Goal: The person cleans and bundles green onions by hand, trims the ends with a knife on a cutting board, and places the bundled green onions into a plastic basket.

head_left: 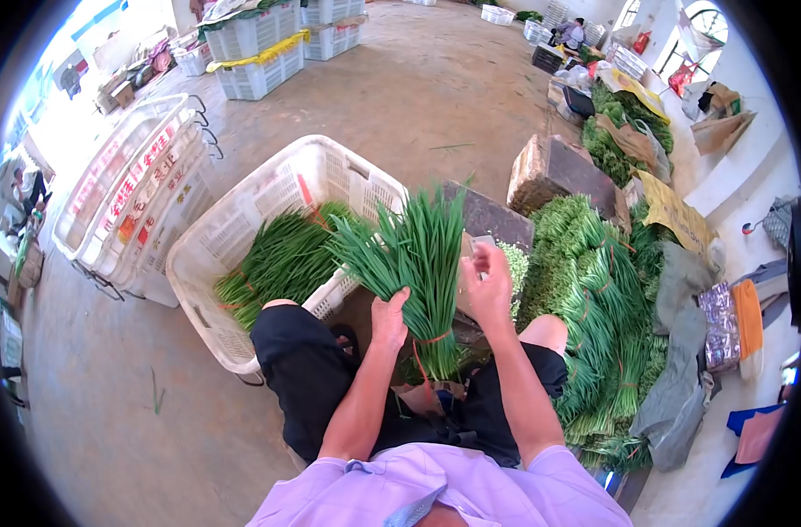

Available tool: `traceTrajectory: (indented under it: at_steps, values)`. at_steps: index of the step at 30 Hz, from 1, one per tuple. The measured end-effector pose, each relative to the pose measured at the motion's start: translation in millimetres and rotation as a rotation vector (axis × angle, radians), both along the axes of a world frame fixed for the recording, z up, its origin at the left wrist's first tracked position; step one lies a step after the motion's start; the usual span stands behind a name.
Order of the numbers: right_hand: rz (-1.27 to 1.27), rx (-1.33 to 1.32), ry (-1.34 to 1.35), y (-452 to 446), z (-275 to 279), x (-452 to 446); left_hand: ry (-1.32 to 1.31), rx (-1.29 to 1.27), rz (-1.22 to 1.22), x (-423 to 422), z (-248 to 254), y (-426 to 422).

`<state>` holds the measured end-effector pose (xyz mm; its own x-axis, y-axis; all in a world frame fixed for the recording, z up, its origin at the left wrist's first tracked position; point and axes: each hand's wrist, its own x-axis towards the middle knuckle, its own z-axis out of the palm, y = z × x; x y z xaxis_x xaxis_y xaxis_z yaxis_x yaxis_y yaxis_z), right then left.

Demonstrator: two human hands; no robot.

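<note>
While left fingers [399, 302] clasp a slender-leaved green bunch [424, 255], red band [434, 339] low, right fingers [487, 261] curled, hold unclear

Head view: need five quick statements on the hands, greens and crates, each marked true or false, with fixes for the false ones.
1. The left hand grips the bundle of greens. True.
2. The bundle's stems are unbanded. False: a reddish band goes around them.
3. The white crate on the person's left has greens in it. True.
4. The right hand is inside the white crate. False: it is beside the bundle, on the side away from that crate.
5. A large pile of greens lies on the person's right. True.
</note>
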<state>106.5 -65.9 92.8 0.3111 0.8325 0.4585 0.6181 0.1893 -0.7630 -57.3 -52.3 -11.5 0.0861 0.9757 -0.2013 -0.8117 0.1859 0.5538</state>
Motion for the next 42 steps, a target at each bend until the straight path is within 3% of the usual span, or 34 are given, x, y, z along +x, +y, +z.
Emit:
traceTrajectory:
  at_steps: [2,4,10,27,33,35,36,42]
  values:
    - [0.078,-0.018,-0.023,-6,16,-17,0.018,-0.003,-0.008,1,1,-2]
    - [0.36,-0.05,-0.09,-4,23,-35,0.099,-0.026,-0.044,2,3,-4]
    - [0.528,-0.149,-0.305,20,8,-49,0.089,0.003,-0.084,3,0,-9]
    - [0.496,-0.261,-0.468,26,-3,-45,0.104,0.01,-0.138,8,-5,-12]
    - [0.533,-0.193,-0.406,29,-1,-39,0.124,0.039,-0.143,8,-9,-11]
    - [0.456,-0.54,0.47,29,11,-34,0.139,0.056,-0.154,9,-8,-8]
    - [0.41,-0.44,0.56,31,13,-33,0.139,0.051,-0.154,8,-6,-10]
    - [0.508,-0.321,0.213,29,6,-41,0.136,0.029,-0.183,10,-7,-13]
